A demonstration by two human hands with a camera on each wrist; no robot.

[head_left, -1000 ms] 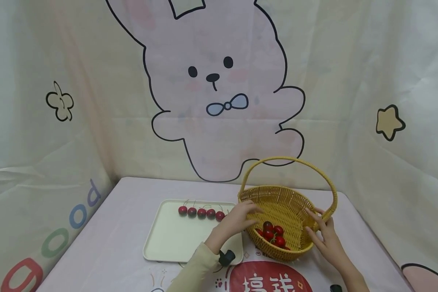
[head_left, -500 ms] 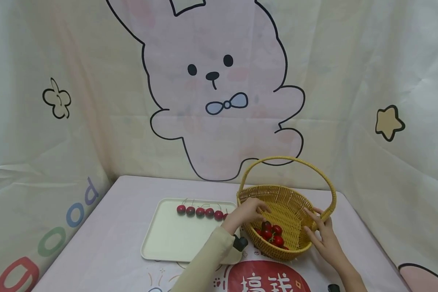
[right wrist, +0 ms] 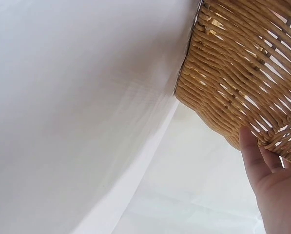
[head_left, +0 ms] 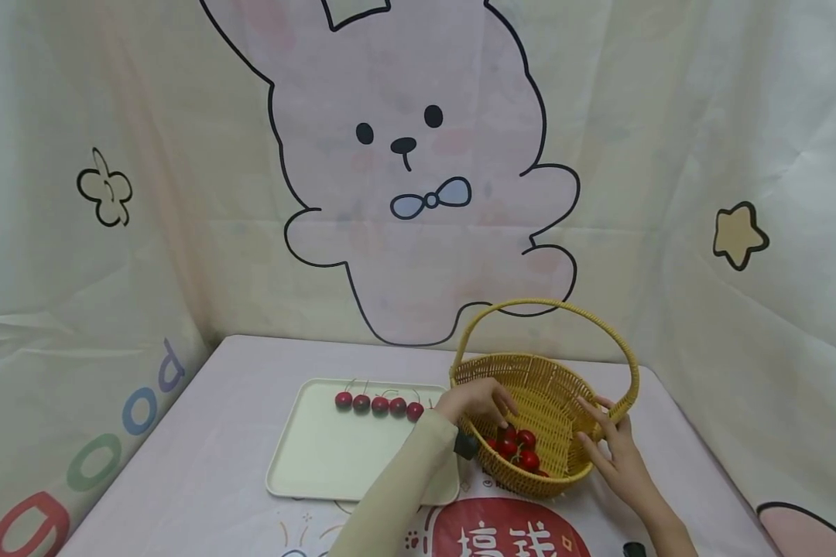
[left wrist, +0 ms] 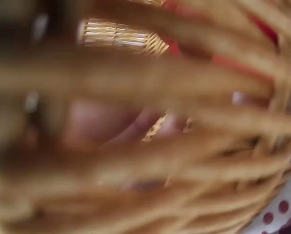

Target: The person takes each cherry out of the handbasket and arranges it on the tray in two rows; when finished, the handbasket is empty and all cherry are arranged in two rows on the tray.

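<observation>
Inside the yellow wicker basket (head_left: 550, 387), my left hand (head_left: 477, 398) reaches over the left rim with fingers bent down. Its fingertips are at a dark red cherry (head_left: 507, 433) on top of a small pile of cherries (head_left: 528, 460). Whether they pinch it is hidden; in the left wrist view the basket weave (left wrist: 135, 78) blocks most of the hand. My right hand (head_left: 620, 456) holds the basket's right side at the rim, below the handle base. In the right wrist view, the right hand (right wrist: 277, 190) has its thumb and fingers against the woven wall (right wrist: 242, 73).
Left of the basket lies a cream tray (head_left: 341, 456) with a row of stemmed cherries (head_left: 379, 404) along its far edge. My left forearm crosses the tray's right part. The basket's tall handle (head_left: 550, 303) arches above it. Printed curtains surround the table (head_left: 209, 433).
My left hand has moved right and down into the basket, from the rim to the cherries, its fingers bending downward. My right hand stays on the basket. The view has shifted slightly.
</observation>
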